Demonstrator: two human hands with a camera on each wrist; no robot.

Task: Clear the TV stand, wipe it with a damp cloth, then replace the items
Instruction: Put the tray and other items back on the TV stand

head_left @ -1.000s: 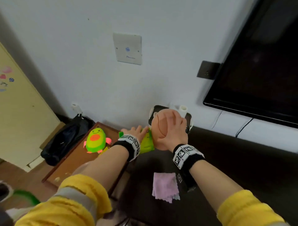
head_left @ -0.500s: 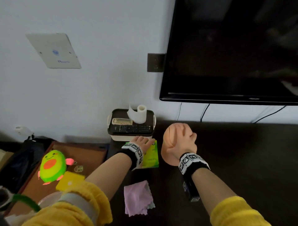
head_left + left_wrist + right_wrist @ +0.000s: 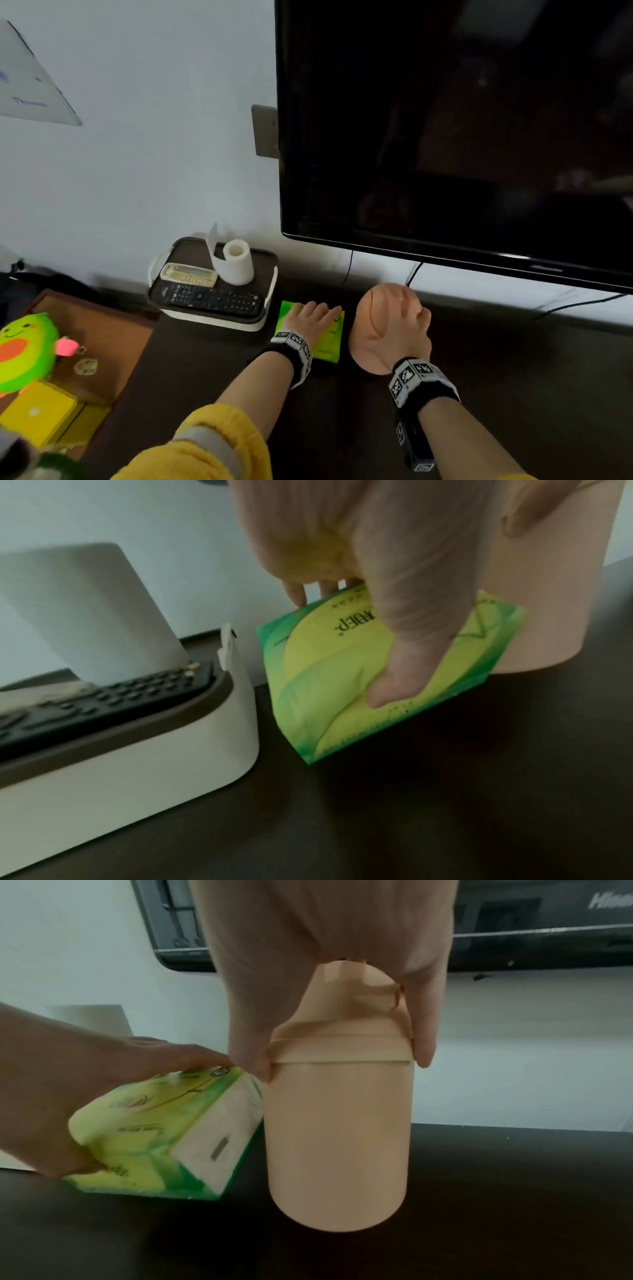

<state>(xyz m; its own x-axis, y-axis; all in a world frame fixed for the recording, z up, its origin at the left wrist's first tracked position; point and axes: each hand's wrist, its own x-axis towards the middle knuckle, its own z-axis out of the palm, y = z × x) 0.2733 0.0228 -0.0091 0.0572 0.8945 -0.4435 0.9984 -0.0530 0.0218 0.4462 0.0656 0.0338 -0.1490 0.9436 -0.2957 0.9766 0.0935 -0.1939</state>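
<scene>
My left hand (image 3: pixel 313 317) grips a green tissue pack (image 3: pixel 329 346), fingers over its far edge and thumb on the near face. In the left wrist view the tissue pack (image 3: pixel 325 683) is tilted, its lower edge on the dark TV stand (image 3: pixel 411 818). My right hand (image 3: pixel 400 318) holds a peach bottle (image 3: pixel 368 342) from above by its lid. In the right wrist view the peach bottle (image 3: pixel 339 1137) stands upright just right of the tissue pack (image 3: pixel 154 1145). Whether its base touches the TV stand (image 3: pixel 479 1191) I cannot tell.
A cream tray box (image 3: pixel 212 315) with two remotes and a paper roll (image 3: pixel 238 267) stands left of the pack, against the wall. The TV (image 3: pixel 445 137) hangs close above, cables below it. A wooden side table (image 3: pixel 113 335) at left holds an avocado toy (image 3: pixel 24 349) and yellow boxes.
Both hands have moved right with the pack and the bottle, from in front of the tray to beside it. The view swung right and the pink cloth is out of sight.
</scene>
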